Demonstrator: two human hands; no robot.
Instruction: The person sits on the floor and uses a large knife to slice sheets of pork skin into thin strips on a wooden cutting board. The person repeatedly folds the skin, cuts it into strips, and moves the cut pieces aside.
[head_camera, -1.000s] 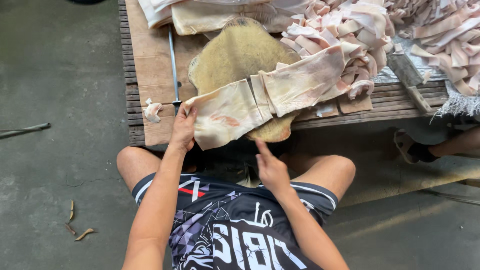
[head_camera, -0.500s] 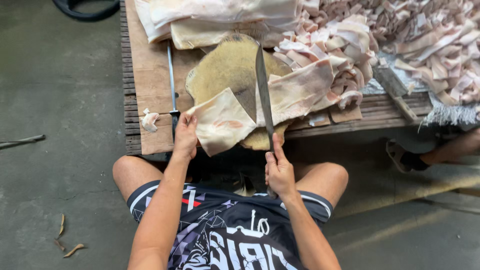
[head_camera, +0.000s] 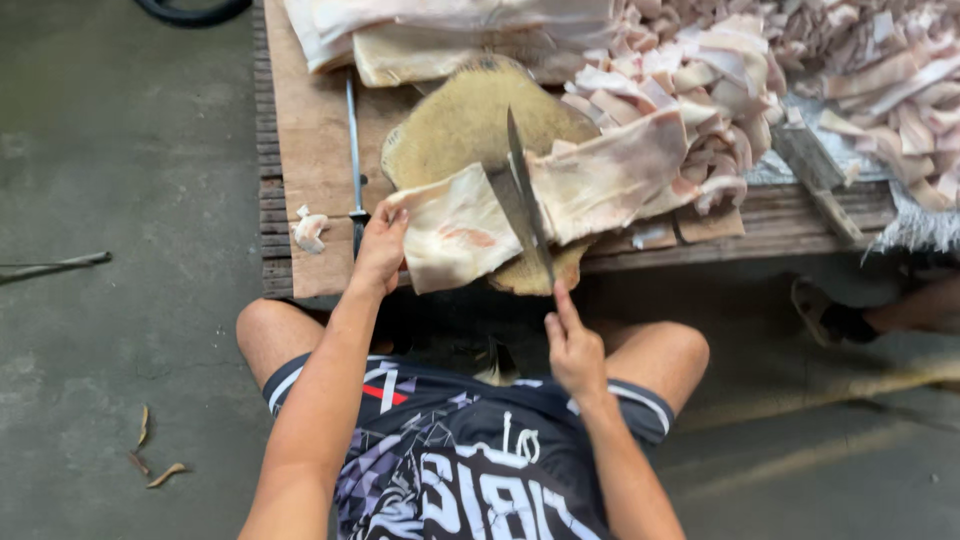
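We see the chopping block (head_camera: 470, 120) on the desk (head_camera: 310, 160); a steel rod (head_camera: 352, 150) lies left of it, cut strips (head_camera: 720, 90) heaped right.

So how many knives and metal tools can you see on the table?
2: a long steel knife in the right hand, blade across the pale slab of pork skin, and a thin sharpening rod beside the left hand. More may be hidden.
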